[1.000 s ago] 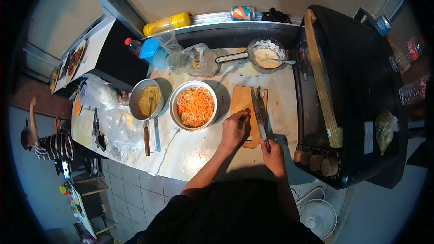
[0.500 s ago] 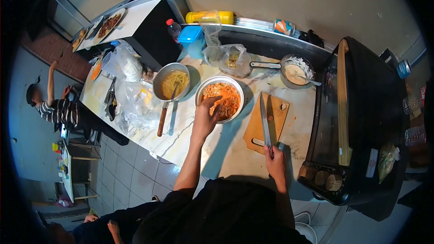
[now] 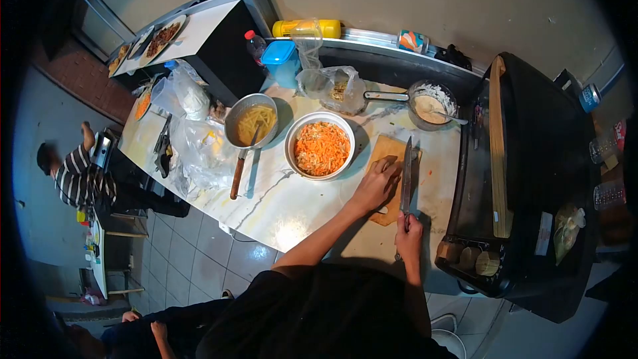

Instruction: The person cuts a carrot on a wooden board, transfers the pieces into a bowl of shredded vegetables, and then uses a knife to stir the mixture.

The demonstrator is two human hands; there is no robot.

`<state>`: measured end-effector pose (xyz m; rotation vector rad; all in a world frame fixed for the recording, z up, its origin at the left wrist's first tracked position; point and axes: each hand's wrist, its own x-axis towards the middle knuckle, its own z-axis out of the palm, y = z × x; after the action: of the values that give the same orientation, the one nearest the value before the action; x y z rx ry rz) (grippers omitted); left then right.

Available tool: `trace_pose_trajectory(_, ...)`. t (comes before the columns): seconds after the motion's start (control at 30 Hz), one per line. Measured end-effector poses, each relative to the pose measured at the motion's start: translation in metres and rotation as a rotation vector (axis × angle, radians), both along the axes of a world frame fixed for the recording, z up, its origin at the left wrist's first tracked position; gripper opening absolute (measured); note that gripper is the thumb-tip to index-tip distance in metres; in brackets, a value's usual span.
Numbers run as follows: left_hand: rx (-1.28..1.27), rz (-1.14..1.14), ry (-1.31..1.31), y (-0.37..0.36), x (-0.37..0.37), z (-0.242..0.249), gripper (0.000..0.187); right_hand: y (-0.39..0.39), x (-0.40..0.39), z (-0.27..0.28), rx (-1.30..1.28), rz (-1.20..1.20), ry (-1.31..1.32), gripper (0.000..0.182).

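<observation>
My right hand (image 3: 409,231) is wrapped round the handle of a long knife (image 3: 407,176), whose blade points away from me over the right side of a wooden cutting board (image 3: 381,154). On the board lies my left hand (image 3: 377,186), fingers bent and pointing toward the blade; whatever is under them is hidden. A small pale piece (image 3: 382,210) rests near the board's lower end. Left of the board stands a white bowl (image 3: 290,153) of shredded orange and pale food (image 3: 322,149).
A pot (image 3: 230,126) of yellowish strips, plastic bags (image 3: 196,146) and a blue-lidded container (image 3: 280,60) stand left. Behind the board is a pan (image 3: 420,118) of pale mixture. A black oven (image 3: 478,166) borders the right. Two other people (image 3: 83,176) are at left.
My left hand has moved right, from over the white bowl to the cutting board. The knife has shifted slightly right and turned more upright in view. The person at left has lowered an arm.
</observation>
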<state>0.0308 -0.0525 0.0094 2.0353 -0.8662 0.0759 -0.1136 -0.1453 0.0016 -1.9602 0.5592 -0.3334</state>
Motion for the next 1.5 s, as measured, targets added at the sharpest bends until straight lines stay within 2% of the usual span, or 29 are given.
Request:
trace_pose_trajectory(0.07,-0.016,0.019,-0.01,-0.006,0.003,-0.011,0.026,-0.002,-0.001,-0.003,-0.007,-0.022,0.02,0.038)
trace_pose_trajectory(0.13,-0.034,0.044,-0.023,-0.004,0.008,-0.019,0.024,-0.005,0.0,-0.018,-0.042,-0.042,-0.078,0.038)
trace_pose_trajectory(0.2,0.009,-0.024,-0.009,0.0,0.012,-0.024,0.017,-0.007,0.002,-0.03,-0.048,-0.019,-0.088,0.038)
trace_pose_trajectory(0.3,-0.051,0.029,0.041,0.002,0.009,-0.027,0.01,-0.006,0.002,-0.037,-0.044,0.046,-0.076,0.038)
trace_pose_trajectory(0.47,-0.064,0.072,0.11,0.014,-0.002,-0.028,0.006,-0.001,0.004,-0.04,-0.124,0.13,-0.028,0.037)
trace_pose_trajectory(0.57,-0.092,0.077,0.147,0.026,-0.011,-0.027,0.008,0.007,0.005,-0.033,-0.038,0.158,-0.048,0.036)
trace_pose_trajectory(0.67,-0.193,0.048,0.253,0.031,-0.011,-0.039,0.014,0.014,0.005,-0.029,-0.106,0.184,-0.079,0.036)
trace_pose_trajectory(0.73,-0.432,0.084,0.488,0.037,-0.012,-0.033,0.018,0.024,0.003,-0.015,-0.076,0.191,-0.055,0.037)
trace_pose_trajectory(0.77,-0.435,0.083,0.486,0.041,-0.013,-0.031,0.018,0.029,0.002,-0.013,-0.079,0.191,-0.057,0.037)
trace_pose_trajectory(0.87,-0.512,0.042,0.663,0.056,-0.019,0.006,0.018,0.041,-0.001,-0.002,-0.127,0.207,-0.11,0.037)
trace_pose_trajectory(0.93,-0.507,0.056,0.603,0.06,-0.019,-0.003,0.018,0.052,-0.007,0.014,0.039,0.177,0.041,0.037)
trace_pose_trajectory(1.0,-0.504,0.063,0.537,0.059,-0.022,-0.006,0.019,0.057,-0.011,0.01,0.02,0.173,0.013,0.037)
trace_pose_trajectory(1.07,-0.607,0.097,0.467,0.059,-0.028,-0.005,0.016,0.058,-0.014,0.003,-0.001,0.176,-0.015,0.036)
trace_pose_trajectory(1.17,-0.49,0.07,0.542,0.065,-0.028,0.0,0.019,0.053,-0.014,-0.008,-0.111,0.24,-0.177,0.033)
trace_pose_trajectory(1.3,-0.578,-0.001,0.636,0.065,-0.028,-0.005,0.023,0.047,-0.017,-0.005,-0.128,0.201,-0.13,0.033)
trace_pose_trajectory(1.37,-0.45,-0.006,0.593,0.063,-0.023,-0.014,0.023,0.041,-0.019,0.001,-0.039,0.173,-0.076,0.034)
trace_pose_trajectory(1.5,-0.276,0.026,0.551,0.052,-0.015,-0.027,0.023,0.021,-0.018,-0.013,-0.215,0.099,-0.038,0.036)
